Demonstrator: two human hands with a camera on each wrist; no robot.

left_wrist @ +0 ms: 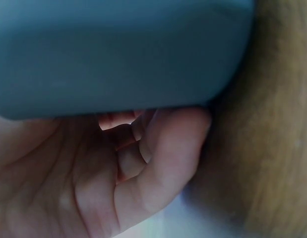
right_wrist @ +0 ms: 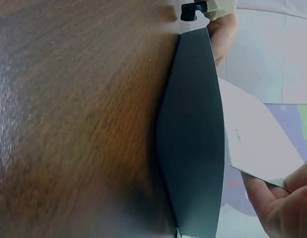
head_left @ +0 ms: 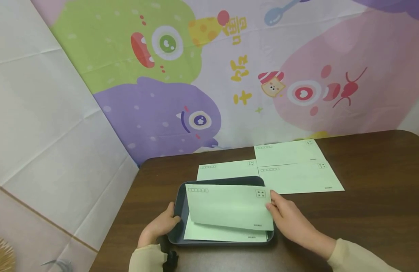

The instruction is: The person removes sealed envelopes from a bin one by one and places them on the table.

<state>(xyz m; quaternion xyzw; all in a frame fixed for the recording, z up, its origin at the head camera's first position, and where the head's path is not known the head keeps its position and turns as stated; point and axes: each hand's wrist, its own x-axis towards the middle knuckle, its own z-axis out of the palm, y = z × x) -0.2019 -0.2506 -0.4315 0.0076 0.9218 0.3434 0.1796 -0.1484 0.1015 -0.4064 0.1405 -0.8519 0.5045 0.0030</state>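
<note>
A pale green envelope [head_left: 226,206] is pinched at its right edge between the thumb and fingers of my right hand [head_left: 292,221]. It is held tilted above a dark tray [head_left: 179,234], with its printed boxes and stamp square facing up. Beneath it, more green envelope [head_left: 213,232] lies inside the tray. My left hand [head_left: 160,226] grips the tray's left rim, thumb over the edge; in the left wrist view its fingers [left_wrist: 168,158] curl under the tray wall [left_wrist: 118,74]. The right wrist view shows the held envelope [right_wrist: 257,129] beyond the tray's side.
Behind the tray, several green envelopes lie flat on the brown wooden table [head_left: 373,211]: one at the left [head_left: 226,170], a nearer right one [head_left: 298,178] and a far right one [head_left: 287,152]. A cartoon-printed cloth [head_left: 243,124] hangs along the table's back edge.
</note>
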